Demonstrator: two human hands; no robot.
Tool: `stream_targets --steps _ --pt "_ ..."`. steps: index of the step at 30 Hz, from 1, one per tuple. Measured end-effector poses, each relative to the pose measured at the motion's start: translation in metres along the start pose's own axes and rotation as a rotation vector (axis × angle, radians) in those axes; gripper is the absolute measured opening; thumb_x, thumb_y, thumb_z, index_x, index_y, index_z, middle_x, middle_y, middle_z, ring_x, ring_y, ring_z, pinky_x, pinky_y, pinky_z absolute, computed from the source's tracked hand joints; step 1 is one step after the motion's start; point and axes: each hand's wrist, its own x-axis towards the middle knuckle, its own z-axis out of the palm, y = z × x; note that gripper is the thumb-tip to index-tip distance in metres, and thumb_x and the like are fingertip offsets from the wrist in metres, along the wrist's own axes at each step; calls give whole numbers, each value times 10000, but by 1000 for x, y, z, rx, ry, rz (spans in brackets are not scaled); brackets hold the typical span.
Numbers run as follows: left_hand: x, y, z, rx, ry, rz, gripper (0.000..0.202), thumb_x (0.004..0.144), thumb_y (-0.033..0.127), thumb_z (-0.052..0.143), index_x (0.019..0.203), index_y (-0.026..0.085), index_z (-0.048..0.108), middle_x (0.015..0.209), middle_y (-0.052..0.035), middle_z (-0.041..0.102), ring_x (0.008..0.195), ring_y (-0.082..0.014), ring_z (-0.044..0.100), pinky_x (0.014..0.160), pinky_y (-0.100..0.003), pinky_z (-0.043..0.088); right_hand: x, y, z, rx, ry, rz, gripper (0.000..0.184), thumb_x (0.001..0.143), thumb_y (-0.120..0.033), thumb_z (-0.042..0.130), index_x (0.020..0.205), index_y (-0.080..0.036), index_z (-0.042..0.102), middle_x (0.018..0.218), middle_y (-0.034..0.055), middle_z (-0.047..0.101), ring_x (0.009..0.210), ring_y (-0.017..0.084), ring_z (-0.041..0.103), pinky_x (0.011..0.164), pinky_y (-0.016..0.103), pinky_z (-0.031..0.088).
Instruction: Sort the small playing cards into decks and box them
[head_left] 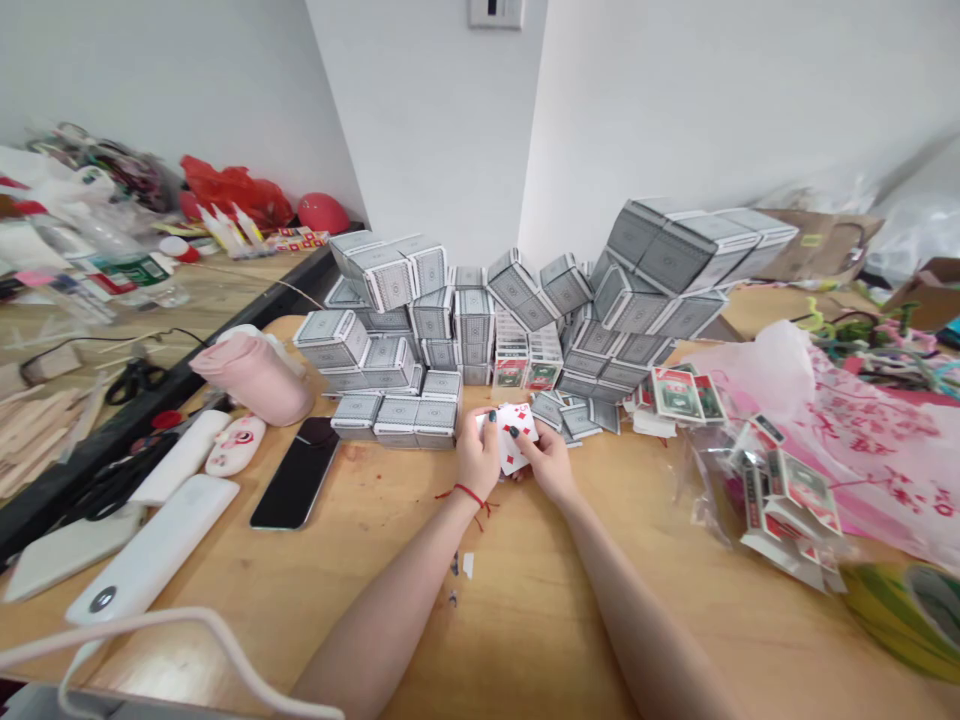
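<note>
Between my two hands, over the middle of the table, are some playing cards (513, 455), face up with a five of diamonds on top. My left hand (478, 450) grips their left side, thumb on the face. From the right, my right hand (546, 458) pinches them, its thumb also on the face. Just beyond stand grey blocks made of playing cards (401, 410), stacked in tiers at left and right. Two card boxes with red and green fronts (529, 374) sit in the middle gap. Loose grey-backed cards (574, 415) lie right of my hands.
A black phone (295, 475), a white power bank (154, 548) and a pink pouch (255, 375) lie at left. Opened card boxes (795, 500), a pink plastic bag (847, 430) and a yellow tape roll (900, 610) are at right. A white cable (202, 620) crosses the front left.
</note>
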Motion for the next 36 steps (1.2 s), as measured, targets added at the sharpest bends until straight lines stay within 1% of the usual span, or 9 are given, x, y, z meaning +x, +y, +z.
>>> stream_targets --steps 3,5,9,14,18,22,25,29,36 --pt "1 -1 0 -45 33 -76 227 843 353 383 890 179 521 869 -52 596 792 -149 557 692 -261 437 -4 -4 2 80 -143 58 315 655 -462 622 776 -201 491 457 -28 591 278 135 484 247 218 350" --pt "1 -2 1 -92 34 -116 237 837 376 386 860 180 518 805 -34 591 713 -133 552 635 -242 438 -4 -5 2 119 -150 76 326 641 -458 637 772 -200 487 455 -28 595 273 133 485 241 217 354" --pt "2 -6 2 -201 3 -145 205 780 352 487 870 169 505 780 -19 578 647 -118 545 569 -221 437 1 -1 2 141 -40 57 332 603 -441 672 727 -195 486 435 -38 578 271 121 469 253 218 359" --pt "4 -8 4 -349 -33 -129 284 723 241 540 983 159 463 927 -60 577 767 -141 574 629 -240 464 10 6 -4 198 162 -15 306 589 -395 694 666 -191 479 421 -77 513 293 68 399 283 180 289" --pt "2 -3 4 -304 -129 -86 370 684 168 560 1044 166 474 979 -62 573 803 -142 560 683 -245 453 12 8 -8 243 208 -3 302 569 -396 703 687 -180 527 535 -44 571 407 88 470 375 200 359" --pt "-1 1 3 -309 -272 -146 193 729 284 538 865 149 557 734 -10 580 623 -112 510 574 -212 411 13 8 -10 264 227 -14 304 558 -405 699 706 -168 580 628 -8 616 514 125 534 482 243 426" --pt "1 3 2 -394 -259 -202 276 759 396 486 708 135 557 620 9 538 556 -95 456 523 -197 365 13 7 -11 284 213 -26 291 554 -390 702 713 -171 598 651 -5 626 540 134 546 522 262 442" --pt "6 4 -1 -339 -247 -203 303 727 382 525 550 136 510 515 34 456 501 -77 390 480 -191 309 13 11 -12 270 185 -31 287 573 -396 690 737 -176 607 650 -4 628 544 140 547 512 260 439" --pt "7 5 0 -353 -245 -174 194 715 324 544 765 141 587 671 10 561 578 -92 457 527 -189 369 12 15 -13 142 156 -45 291 630 -430 645 770 -180 602 604 -24 603 490 119 502 472 238 406"
